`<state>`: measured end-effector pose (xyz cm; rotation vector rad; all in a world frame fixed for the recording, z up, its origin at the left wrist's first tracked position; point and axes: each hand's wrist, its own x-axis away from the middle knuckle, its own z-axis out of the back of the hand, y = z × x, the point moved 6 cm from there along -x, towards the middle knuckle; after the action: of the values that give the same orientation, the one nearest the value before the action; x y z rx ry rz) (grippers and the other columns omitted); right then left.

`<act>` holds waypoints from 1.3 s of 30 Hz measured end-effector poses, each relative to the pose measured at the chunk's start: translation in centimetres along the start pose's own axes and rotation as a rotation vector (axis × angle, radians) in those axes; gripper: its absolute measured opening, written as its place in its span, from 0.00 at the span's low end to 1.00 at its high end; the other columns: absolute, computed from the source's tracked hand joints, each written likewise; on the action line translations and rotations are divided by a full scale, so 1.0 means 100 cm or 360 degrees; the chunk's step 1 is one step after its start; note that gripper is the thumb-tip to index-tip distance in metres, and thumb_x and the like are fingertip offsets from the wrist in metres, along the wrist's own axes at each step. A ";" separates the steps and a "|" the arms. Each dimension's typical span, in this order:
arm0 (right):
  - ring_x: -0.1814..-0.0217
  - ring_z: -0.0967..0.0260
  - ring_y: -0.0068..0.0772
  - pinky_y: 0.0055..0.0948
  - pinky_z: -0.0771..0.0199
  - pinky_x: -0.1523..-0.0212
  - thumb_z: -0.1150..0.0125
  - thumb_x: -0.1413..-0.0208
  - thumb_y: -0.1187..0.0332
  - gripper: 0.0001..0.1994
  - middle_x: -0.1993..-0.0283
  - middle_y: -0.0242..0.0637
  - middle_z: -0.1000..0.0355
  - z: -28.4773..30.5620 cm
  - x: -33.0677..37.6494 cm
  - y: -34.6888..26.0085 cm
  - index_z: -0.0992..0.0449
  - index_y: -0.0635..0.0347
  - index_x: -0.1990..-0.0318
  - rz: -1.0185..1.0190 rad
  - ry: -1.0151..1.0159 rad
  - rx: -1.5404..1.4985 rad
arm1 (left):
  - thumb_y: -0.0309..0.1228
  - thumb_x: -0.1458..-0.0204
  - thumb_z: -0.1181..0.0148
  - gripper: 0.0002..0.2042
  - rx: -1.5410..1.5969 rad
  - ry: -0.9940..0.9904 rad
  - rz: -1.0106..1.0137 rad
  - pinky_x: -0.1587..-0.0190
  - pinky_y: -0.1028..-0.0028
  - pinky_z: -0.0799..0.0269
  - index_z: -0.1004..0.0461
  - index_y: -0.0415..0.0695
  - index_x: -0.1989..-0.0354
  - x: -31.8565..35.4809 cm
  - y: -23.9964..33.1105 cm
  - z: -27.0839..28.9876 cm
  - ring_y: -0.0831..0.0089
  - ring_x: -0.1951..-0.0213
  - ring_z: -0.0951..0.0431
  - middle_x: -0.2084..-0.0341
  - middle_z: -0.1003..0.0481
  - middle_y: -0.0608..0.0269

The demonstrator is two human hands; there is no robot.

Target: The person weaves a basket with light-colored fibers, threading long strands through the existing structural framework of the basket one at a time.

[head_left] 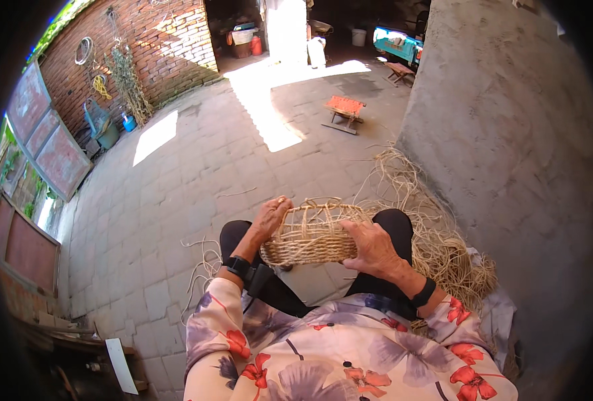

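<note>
Between my knees I hold a partly woven basket of straw-coloured cord. Its lower band is tightly woven, while open strands arch across the upper part. My left hand is closed on the basket's upper left edge, fingers curled over the rim. On the right side, my right hand grips the woven wall, with the thumb toward the near side and the other fingers partly hidden. Loose strands stick out around the basket's top and right edge.
A large heap of loose cord lies on the floor at my right, beside a grey wall. A folding stool with an orange seat stands ahead. Far left are a metal gate and a blue bucket.
</note>
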<state>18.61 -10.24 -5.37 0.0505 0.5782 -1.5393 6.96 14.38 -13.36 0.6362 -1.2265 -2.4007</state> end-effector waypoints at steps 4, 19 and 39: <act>0.54 0.28 0.48 0.42 0.29 0.51 0.24 0.67 0.65 0.38 0.57 0.43 0.26 0.020 0.024 0.034 0.33 0.55 0.42 -0.0058 -0.0066 -0.0061 | 0.41 0.36 0.54 0.19 -0.0292 0.0163 0.0029 0.63 0.58 0.30 0.26 0.35 0.64 -0.010 0.073 -0.015 0.47 0.68 0.23 0.73 0.24 0.43; 0.58 0.31 0.47 0.40 0.28 0.56 0.42 0.52 0.80 0.17 0.61 0.42 0.31 0.030 -0.010 -0.007 0.24 0.61 0.52 0.0159 0.0334 -0.0338 | 0.27 0.50 0.41 0.05 -0.0814 0.0592 -0.0638 0.61 0.63 0.35 0.22 0.48 0.65 0.060 0.158 -0.022 0.62 0.64 0.27 0.73 0.28 0.63; 0.52 0.27 0.39 0.33 0.29 0.50 0.38 0.46 0.77 0.13 0.56 0.41 0.25 0.058 -0.016 -0.030 0.24 0.61 0.52 0.0014 0.0399 -0.1155 | 0.38 0.39 0.46 0.15 -0.0547 0.0608 -0.0666 0.42 0.59 0.45 0.21 0.53 0.48 0.070 0.217 -0.004 0.59 0.43 0.34 0.42 0.32 0.57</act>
<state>17.79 -11.17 1.20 -0.3120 1.3039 -1.2442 3.90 -1.44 2.78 1.2610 -0.5464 -2.5564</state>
